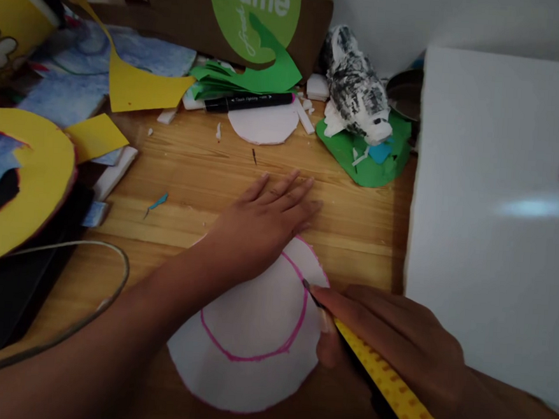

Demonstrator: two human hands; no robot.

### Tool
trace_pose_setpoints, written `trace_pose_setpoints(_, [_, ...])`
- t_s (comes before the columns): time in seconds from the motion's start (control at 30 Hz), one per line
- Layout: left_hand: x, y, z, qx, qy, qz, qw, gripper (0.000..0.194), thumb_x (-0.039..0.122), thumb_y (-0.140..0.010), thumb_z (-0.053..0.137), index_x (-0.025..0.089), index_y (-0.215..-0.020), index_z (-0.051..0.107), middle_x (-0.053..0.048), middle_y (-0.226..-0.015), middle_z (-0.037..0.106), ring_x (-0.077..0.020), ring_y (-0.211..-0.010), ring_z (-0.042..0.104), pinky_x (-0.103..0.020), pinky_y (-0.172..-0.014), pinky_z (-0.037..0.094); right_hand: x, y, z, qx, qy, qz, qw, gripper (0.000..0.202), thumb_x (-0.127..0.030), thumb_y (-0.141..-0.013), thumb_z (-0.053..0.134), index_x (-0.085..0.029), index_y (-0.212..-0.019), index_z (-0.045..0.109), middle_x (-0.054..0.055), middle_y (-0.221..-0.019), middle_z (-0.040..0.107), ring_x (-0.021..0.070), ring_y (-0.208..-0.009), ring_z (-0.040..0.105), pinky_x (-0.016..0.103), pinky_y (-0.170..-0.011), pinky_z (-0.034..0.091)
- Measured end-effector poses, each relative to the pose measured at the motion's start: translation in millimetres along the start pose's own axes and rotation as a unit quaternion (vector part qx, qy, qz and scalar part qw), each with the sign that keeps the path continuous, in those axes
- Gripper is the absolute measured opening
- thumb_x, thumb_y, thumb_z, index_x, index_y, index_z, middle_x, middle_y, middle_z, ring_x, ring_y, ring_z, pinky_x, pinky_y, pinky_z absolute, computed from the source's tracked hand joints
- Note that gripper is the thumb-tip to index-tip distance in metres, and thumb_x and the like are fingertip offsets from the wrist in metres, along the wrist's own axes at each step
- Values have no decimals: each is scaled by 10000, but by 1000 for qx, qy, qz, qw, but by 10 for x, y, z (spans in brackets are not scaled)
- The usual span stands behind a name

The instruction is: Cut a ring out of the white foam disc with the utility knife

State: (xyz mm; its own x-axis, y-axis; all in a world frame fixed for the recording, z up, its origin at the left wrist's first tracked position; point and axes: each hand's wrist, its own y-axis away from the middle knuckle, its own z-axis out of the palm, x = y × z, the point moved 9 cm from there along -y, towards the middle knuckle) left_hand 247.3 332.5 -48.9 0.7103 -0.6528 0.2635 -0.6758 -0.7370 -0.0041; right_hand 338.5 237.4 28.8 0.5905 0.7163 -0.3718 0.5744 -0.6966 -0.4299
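A round white disc [248, 386] lies on the wooden table, with a pink ring drawn inside its edge. Flat across the disc's upper part rests my left hand [259, 227], fingers spread and reaching past the rim onto the wood. My right hand [394, 345] is wrapped round a yellow and black cutter knife [391, 390]. The knife's tip touches the pink line at the disc's upper right. Its handle slants down to the lower right.
A yellow ring [46, 180] and a cable [125, 269] are at the left. Green paper [280, 69], a black marker [258, 101] and a black-and-white model [357, 87] stand behind. A large white board [486, 262] fills the right.
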Motion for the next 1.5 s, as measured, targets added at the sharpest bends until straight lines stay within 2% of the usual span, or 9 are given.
trace_pose_setpoints(0.13, [3, -1, 1, -5, 0, -4, 1000, 477, 324, -1082, 307, 246, -1548, 368, -49, -1685, 236, -241, -1567, 100, -526, -1253, 136, -25, 8, -10, 26, 16, 5, 1000, 190, -109, -917, 582, -66, -1086, 659, 47, -817, 700, 112, -676, 665, 205, -655, 577])
trace_pose_setpoints(0.3, [12, -9, -13, -5, 6, -8, 1000, 474, 321, -1084, 292, 241, -1543, 379, -54, -1682, 241, -243, -1566, 109, -529, -1254, 134, -46, 42, -42, 72, 50, 36, 996, 205, -113, -896, 613, -139, -1091, 673, 14, -807, 725, 121, -642, 675, 224, -602, 594])
trace_pose_setpoints(0.47, [19, -17, -18, -5, 12, -11, 1000, 472, 327, -1083, 297, 229, -1533, 396, -66, -1677, 250, -243, -1565, 112, -541, -1253, 126, -7, 78, -41, 80, 68, 85, 991, 219, -156, -884, 638, -158, -1099, 681, 10, -807, 733, 130, -605, 678, 239, -569, 604])
trace_pose_setpoints(0.57, [19, -9, -17, -1, 12, -11, 1000, 473, 325, -1083, 295, 228, -1535, 393, -65, -1678, 244, -240, -1565, 113, -542, -1254, 124, -44, 117, -59, 97, 66, 76, 990, 241, -145, -871, 631, -163, -1103, 692, 19, -824, 745, 141, -588, 673, 246, -554, 603])
trace_pose_setpoints(0.7, [6, 0, -6, 1, 16, -12, 1000, 471, 305, -1082, 301, 235, -1540, 385, -53, -1679, 242, -230, -1565, 113, -535, -1256, 123, -84, 231, -17, 75, 53, 90, 992, 277, -147, -874, 602, -171, -1137, 686, -1, -729, 712, 134, -520, 631, 231, -504, 580])
trace_pose_setpoints(0.83, [1, 1, 2, 0, 13, -7, 1000, 472, 294, -1079, 311, 240, -1544, 376, -48, -1683, 235, -230, -1567, 103, -532, -1256, 122, -97, 295, -39, 73, 82, 112, 988, 355, -141, -847, 647, -221, -1192, 675, 0, -793, 745, 164, -593, 682, 259, -591, 626])
trace_pose_setpoints(1.0, [1, 2, -3, -5, 8, -4, 1000, 476, 273, -1075, 319, 235, -1547, 368, -53, -1686, 222, -229, -1567, 99, -532, -1255, 122, 0, 184, -69, 89, 47, 139, 985, 241, -155, -887, 610, -178, -1102, 716, 6, -770, 734, 136, -569, 675, 239, -580, 615])
trace_pose_setpoints(1.23, [5, -5, -5, -8, 12, -5, 1000, 477, 286, -1078, 315, 233, -1548, 367, -58, -1684, 228, -238, -1566, 104, -538, -1253, 122, 18, 157, -37, 70, 45, 109, 991, 275, -129, -889, 598, -171, -1140, 704, 4, -781, 750, 142, -555, 674, 246, -490, 579])
trace_pose_setpoints(1.5, [5, 6, 0, -4, 3, 1, 1000, 483, 246, -1069, 328, 223, -1551, 354, -57, -1688, 210, -225, -1567, 101, -534, -1254, 122, 43, 143, 5, 62, 54, 112, 990, 234, -209, -941, 564, -177, -1140, 683, 14, -815, 748, 156, -625, 695, 237, -562, 592])
